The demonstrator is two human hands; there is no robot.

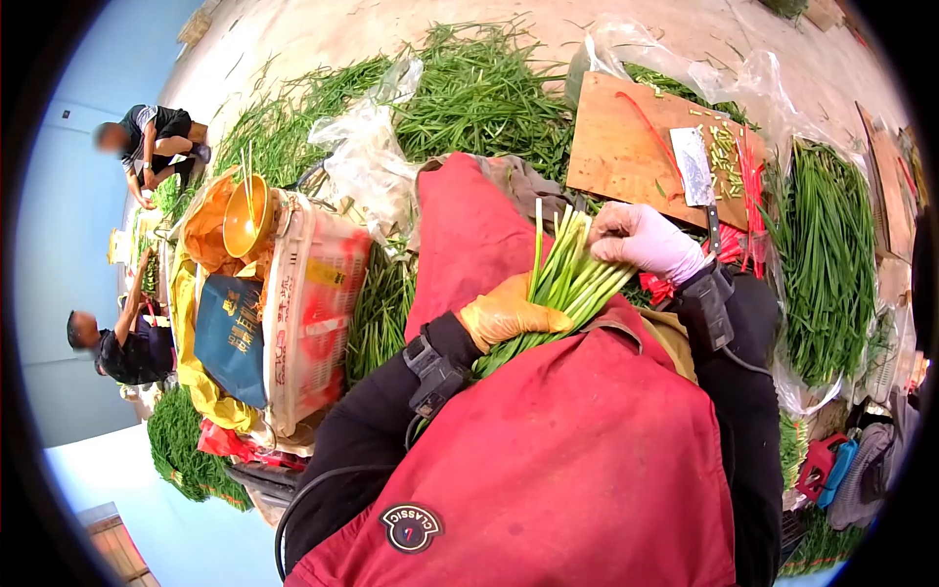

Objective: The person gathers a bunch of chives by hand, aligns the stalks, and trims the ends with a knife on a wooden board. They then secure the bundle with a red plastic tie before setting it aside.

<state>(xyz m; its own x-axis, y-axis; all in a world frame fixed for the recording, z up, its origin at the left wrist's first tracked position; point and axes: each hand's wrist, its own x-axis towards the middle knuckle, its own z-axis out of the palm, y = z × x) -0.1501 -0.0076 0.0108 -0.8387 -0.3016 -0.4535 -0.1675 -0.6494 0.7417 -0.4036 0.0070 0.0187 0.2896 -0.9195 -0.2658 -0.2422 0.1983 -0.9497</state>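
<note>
A bunch of garlic chives (570, 272) lies across my lap, its pale stem ends pointing up and to the right. My left hand (514, 315), in an orange-yellow glove, is wrapped round the bunch at its greener part. At the pale ends, my right hand (648, 238) in a light pink glove has its fingers curled and pinched against the stalks. Its fingertips partly cover the stem ends there. To the right, a cleaver (693, 166) rests on a wooden board (614, 147) among cut stem pieces (726, 161) and red ties (752, 196).
Loose chives (484, 98) are heaped on the floor ahead. A crate (318, 318) at my left carries an orange bowl (246, 217). More chives (827, 264) lie in plastic at right. Two people (156, 147) work at far left.
</note>
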